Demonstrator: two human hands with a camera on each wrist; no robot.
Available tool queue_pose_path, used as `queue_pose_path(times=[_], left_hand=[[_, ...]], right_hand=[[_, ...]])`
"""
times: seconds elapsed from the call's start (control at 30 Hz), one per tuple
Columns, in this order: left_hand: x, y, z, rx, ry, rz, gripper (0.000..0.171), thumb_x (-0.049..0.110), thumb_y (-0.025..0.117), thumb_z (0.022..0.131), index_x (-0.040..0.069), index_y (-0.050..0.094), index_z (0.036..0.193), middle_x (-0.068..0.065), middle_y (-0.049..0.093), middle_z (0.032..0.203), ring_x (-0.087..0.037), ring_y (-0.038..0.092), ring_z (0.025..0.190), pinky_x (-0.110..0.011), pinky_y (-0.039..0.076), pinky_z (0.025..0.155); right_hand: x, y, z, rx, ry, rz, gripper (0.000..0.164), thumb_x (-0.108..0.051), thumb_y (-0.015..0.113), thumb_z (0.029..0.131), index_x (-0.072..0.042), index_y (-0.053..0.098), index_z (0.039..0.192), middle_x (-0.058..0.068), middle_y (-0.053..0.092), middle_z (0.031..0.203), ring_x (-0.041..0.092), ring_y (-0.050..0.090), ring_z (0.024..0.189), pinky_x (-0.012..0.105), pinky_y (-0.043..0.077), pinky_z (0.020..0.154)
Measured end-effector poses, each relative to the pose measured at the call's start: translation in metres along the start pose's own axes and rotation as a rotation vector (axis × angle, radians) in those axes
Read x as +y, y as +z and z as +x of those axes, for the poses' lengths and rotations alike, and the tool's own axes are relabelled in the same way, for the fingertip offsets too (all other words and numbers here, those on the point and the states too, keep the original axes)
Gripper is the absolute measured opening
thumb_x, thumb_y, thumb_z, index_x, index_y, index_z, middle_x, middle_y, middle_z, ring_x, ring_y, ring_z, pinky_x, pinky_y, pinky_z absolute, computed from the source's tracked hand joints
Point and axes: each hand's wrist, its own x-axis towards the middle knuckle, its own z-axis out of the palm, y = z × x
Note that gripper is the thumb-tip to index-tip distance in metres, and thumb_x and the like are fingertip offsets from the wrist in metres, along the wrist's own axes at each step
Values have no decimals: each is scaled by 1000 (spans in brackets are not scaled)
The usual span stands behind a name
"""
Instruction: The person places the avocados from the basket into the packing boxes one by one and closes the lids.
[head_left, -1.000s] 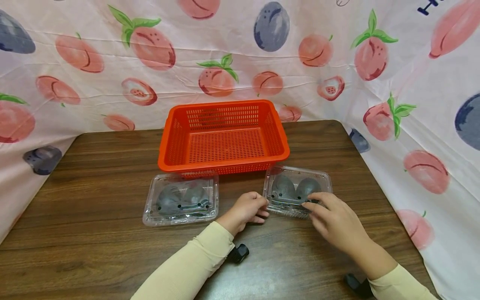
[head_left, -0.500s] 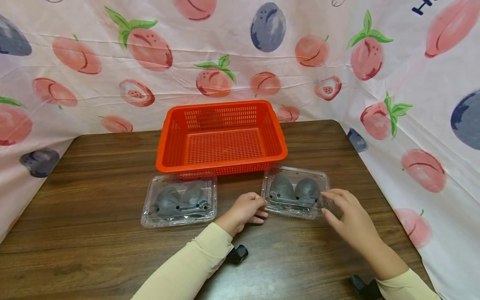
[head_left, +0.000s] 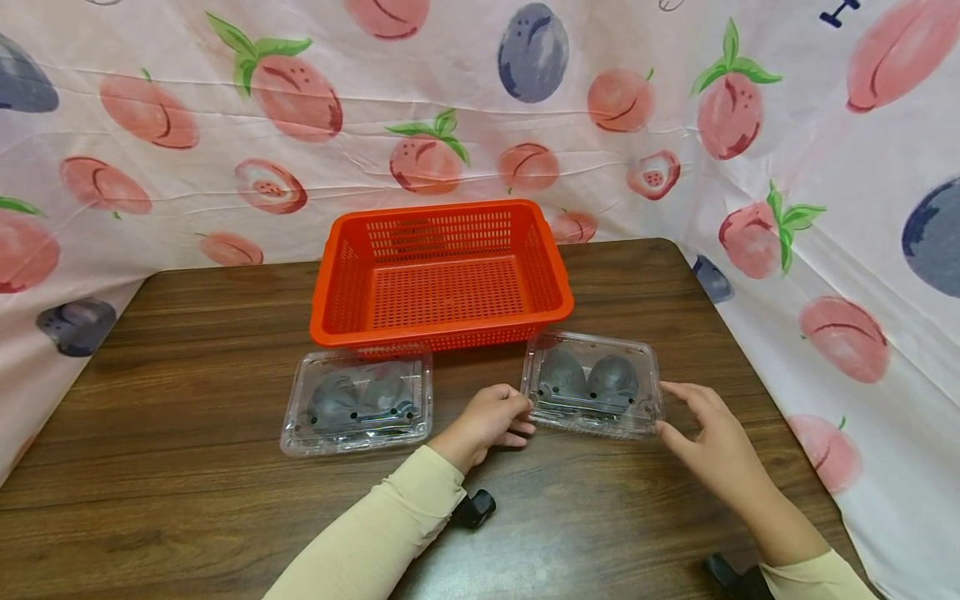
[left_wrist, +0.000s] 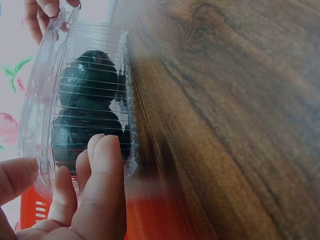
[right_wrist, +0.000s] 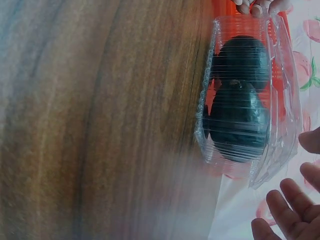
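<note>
A clear plastic clamshell box (head_left: 581, 410) lies on the table at right of centre in the head view. Inside it are dark, egg-shaped fruits (right_wrist: 239, 117) that look like avocados. My left hand (head_left: 487, 423) holds its near left corner, thumb at the lid's rim and fingers under it along the ribbed side. My right hand (head_left: 712, 442) is at the box's right edge, thumb and fingers spread apart, holding nothing. In the right wrist view these fingers stand off the lid's rim. The lid looks closed in the head view.
A second clear clamshell box (head_left: 288, 442) with similar dark fruits lies on the left. Behind both stands an orange perforated basket (head_left: 442, 329) with nothing in it. A fruit-print cloth (head_left: 345, 183) hangs behind and to the right of the brown wooden table (head_left: 187, 508).
My right hand has slid rightward from the box's front edge to its right side, and its fingers have spread. My left hand has stayed at the left corner.
</note>
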Motion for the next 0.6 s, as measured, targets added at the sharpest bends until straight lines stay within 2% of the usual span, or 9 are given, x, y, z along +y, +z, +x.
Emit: queue_pose_path(times=[0.33, 0.43, 0.6], left_hand=[[0, -1, 0, -1, 2, 2, 7, 7, 51, 91, 6, 53, 85, -6, 57, 86, -17, 65, 74, -28, 56, 61], [-1, -1, 0, -2, 2, 0, 7, 7, 51, 91, 5, 53, 85, -6, 57, 86, -17, 65, 74, -29, 56, 61], [-2, -1, 1, -6, 1, -6, 7, 8, 51, 91, 5, 53, 85, -6, 57, 85, -18, 66, 74, -29, 56, 60]], right_hand=[[4, 1, -1, -65, 128, 16, 50, -8, 68, 86, 5, 51, 131, 26, 54, 118, 38, 52, 109, 50, 44, 82], [5, 2, -1, -87, 166, 33, 50, -10, 67, 87, 6, 50, 132, 27, 55, 117, 38, 52, 108, 45, 44, 79], [9, 5, 0, -121, 223, 91, 52, -14, 65, 90, 8, 47, 133, 28, 57, 119, 39, 54, 110, 44, 45, 80]])
